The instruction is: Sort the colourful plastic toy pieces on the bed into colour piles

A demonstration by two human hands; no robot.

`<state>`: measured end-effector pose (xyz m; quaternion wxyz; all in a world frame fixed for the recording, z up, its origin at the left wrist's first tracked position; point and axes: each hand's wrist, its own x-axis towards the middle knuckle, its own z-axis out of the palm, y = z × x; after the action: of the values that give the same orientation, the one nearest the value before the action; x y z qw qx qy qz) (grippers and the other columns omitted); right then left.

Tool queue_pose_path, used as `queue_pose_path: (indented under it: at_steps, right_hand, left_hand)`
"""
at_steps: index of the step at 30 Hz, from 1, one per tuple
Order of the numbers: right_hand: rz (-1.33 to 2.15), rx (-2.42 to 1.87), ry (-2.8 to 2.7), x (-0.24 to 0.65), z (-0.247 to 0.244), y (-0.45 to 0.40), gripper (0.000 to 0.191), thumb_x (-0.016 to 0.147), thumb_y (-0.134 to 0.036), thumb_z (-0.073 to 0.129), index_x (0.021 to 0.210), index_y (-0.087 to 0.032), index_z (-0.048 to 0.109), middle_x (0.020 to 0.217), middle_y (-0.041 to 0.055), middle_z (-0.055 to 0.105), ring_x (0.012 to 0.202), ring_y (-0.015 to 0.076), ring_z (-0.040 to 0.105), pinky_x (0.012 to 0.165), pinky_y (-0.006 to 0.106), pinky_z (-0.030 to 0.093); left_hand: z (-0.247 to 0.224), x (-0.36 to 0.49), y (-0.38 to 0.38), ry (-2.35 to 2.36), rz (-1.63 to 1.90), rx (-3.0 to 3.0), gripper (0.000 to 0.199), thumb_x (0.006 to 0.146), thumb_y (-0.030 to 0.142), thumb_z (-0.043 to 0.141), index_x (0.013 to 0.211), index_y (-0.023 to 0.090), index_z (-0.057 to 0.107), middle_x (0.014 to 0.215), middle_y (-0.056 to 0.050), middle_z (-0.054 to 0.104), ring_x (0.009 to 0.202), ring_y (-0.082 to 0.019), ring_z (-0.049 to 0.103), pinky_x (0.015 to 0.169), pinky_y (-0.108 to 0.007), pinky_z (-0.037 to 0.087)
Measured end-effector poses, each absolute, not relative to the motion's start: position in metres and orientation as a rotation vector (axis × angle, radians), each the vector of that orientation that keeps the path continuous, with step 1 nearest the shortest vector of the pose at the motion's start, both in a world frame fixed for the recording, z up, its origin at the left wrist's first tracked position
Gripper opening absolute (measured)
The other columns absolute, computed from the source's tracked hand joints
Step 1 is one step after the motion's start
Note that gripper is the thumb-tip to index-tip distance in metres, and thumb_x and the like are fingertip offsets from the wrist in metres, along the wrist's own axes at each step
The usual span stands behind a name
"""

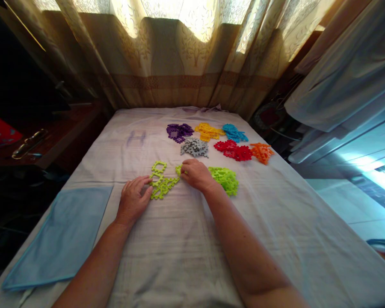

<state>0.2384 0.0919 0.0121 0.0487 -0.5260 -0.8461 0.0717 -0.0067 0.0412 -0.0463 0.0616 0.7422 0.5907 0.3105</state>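
Joined lime-green pieces lie flat on the pale cloth, with a squarish ring at their upper end. My left hand rests at their left edge, fingers apart and fingertips touching them. My right hand is closed on a lime-green piece just right of the joined ones; its fingers partly hide that piece. Beside my right wrist sits a pile of loose lime-green pieces.
Behind are piles of purple, grey, yellow, blue, red and orange pieces. A light blue cloth lies left. Curtains hang beyond the far edge.
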Motion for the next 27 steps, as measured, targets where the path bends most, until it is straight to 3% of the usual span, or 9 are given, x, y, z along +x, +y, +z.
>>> queue_pose_path:
  at_steps: [4, 9, 15, 27]
  right_hand:
    - [0.230, -1.619, -2.428, 0.257, 0.026, 0.093, 0.020, 0.094, -0.021, 0.053, 0.101, -0.017, 0.071, 0.110, 0.0092, 0.070, 0.106, 0.0193, 0.060, 0.092, 0.028, 0.043]
    - [0.177, -1.965, -2.082, 0.317, 0.058, 0.082, 0.019, 0.091, -0.028, 0.058, 0.099, -0.021, 0.073, 0.108, 0.0063, 0.073, 0.101, 0.0195, 0.064, 0.087, 0.028, 0.046]
    - [0.389, -2.322, -2.011, 0.351, 0.063, 0.075, 0.020, 0.086, -0.032, 0.063, 0.098, -0.026, 0.079, 0.103, 0.0049, 0.076, 0.094, 0.0200, 0.067, 0.078, 0.027, 0.047]
    - [0.341, -2.088, -2.229, 0.307, 0.065, 0.078, 0.025, 0.092, -0.031, 0.056, 0.105, -0.024, 0.076, 0.109, 0.0066, 0.075, 0.103, 0.0211, 0.066, 0.087, 0.028, 0.047]
  left_hand:
    - [-0.046, -0.007, 0.041, 1.775, 0.934, 2.254, 0.032, 0.086, 0.039, 0.049, 0.104, 0.022, 0.069, 0.119, -0.009, 0.072, 0.115, -0.027, 0.063, 0.104, -0.048, 0.043]
    - [-0.047, -0.007, 0.041, 1.780, 0.942, 2.252, 0.030, 0.086, 0.038, 0.049, 0.104, 0.023, 0.069, 0.119, -0.008, 0.071, 0.116, -0.027, 0.062, 0.105, -0.048, 0.042]
    - [-0.047, -0.007, 0.040, 1.785, 0.939, 2.236, 0.030, 0.086, 0.038, 0.049, 0.105, 0.024, 0.068, 0.120, -0.008, 0.071, 0.116, -0.027, 0.062, 0.107, -0.050, 0.041]
    - [-0.047, -0.006, 0.040, 1.796, 0.939, 2.224, 0.031, 0.086, 0.038, 0.049, 0.106, 0.023, 0.068, 0.119, -0.008, 0.072, 0.115, -0.026, 0.062, 0.107, -0.048, 0.041]
